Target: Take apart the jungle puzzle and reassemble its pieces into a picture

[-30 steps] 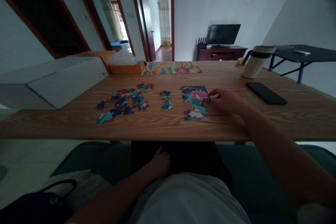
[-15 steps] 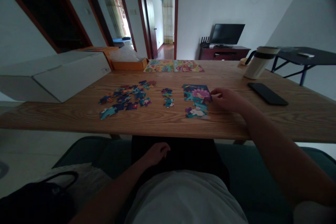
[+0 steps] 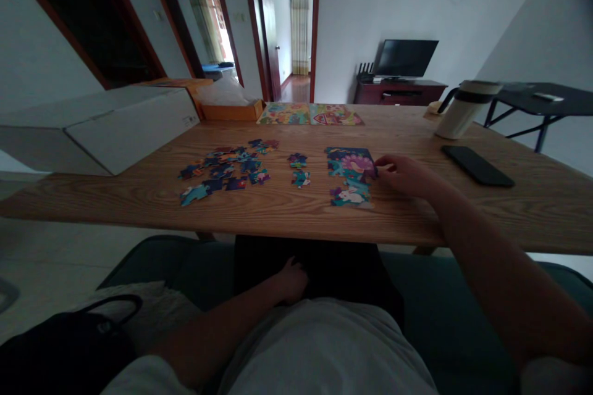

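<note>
My right hand (image 3: 399, 175) rests at the right edge of a partly joined jigsaw puzzle (image 3: 349, 163), fingertips pinched on a purple puzzle piece (image 3: 372, 172) there. The joined part shows a pink-purple bird above and a white rabbit (image 3: 354, 196) below, with a gap at its left side. My left hand (image 3: 294, 281) lies in my lap below the table edge, fingers curled in with nothing seen in them. Two small groups of pieces, an upper one (image 3: 297, 160) and a lower one (image 3: 301, 179), lie left of the puzzle. Farther left is a heap of loose pieces (image 3: 227, 166).
A white box (image 3: 134, 126) stands at the left, beside an orange tray (image 3: 231, 112) holding clear plastic. Colourful picture sheets (image 3: 310, 114) lie at the back of the table. At the right are a black phone (image 3: 477, 165) and a pale mug-like container (image 3: 467, 111) with a dark handle.
My left hand has shifted slightly right and down in my lap and turned inward. My right hand stays at the puzzle's right edge. The view has tilted a little.
</note>
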### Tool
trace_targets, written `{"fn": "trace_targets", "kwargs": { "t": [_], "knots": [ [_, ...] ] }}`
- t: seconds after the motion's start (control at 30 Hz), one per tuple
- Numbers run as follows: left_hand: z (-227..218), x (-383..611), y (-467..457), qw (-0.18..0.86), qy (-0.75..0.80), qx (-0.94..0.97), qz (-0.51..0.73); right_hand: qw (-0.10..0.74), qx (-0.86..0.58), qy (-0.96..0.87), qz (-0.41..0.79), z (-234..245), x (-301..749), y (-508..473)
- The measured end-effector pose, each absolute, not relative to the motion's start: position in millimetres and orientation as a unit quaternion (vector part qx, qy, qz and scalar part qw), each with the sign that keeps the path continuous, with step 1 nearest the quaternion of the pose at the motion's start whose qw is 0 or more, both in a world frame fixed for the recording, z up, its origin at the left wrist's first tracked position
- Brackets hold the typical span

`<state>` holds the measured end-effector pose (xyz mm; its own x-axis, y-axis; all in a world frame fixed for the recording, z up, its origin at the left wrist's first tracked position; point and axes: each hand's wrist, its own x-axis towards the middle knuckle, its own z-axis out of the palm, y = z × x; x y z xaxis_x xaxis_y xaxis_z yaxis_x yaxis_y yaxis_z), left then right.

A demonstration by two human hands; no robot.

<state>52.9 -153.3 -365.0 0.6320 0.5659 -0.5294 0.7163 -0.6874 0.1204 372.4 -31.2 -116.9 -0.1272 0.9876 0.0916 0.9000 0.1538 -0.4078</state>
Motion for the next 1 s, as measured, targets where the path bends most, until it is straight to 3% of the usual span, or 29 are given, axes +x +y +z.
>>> {"fn": "trace_targets", "kwargs": {
  "t": [0.17,0.47,0.63,0.77,0.93,1.0],
  "knots": [
    [-374,48,-154,0.151,0.397,0.892,-0.154,0.177,-0.624,-0.749,0.134,-118,373,-31],
    [-380,77,-133,0.219,0.408,0.85,-0.249,0.175,-0.632,-0.741,0.143,-120,374,-30],
    [-368,71,-139,0.188,0.443,0.857,-0.185,0.188,-0.619,-0.749,0.141,-123,377,-29],
    [-308,44,-162,0.24,0.474,0.844,-0.067,0.184,-0.619,-0.75,0.147,-121,374,-31],
    [-161,-6,-188,0.449,0.378,0.808,-0.051,0.181,-0.624,-0.745,0.153,-117,370,-35],
    [-114,-32,-182,0.448,0.433,0.782,-0.031,0.181,-0.62,-0.749,0.148,-117,370,-35]
  ]
}}
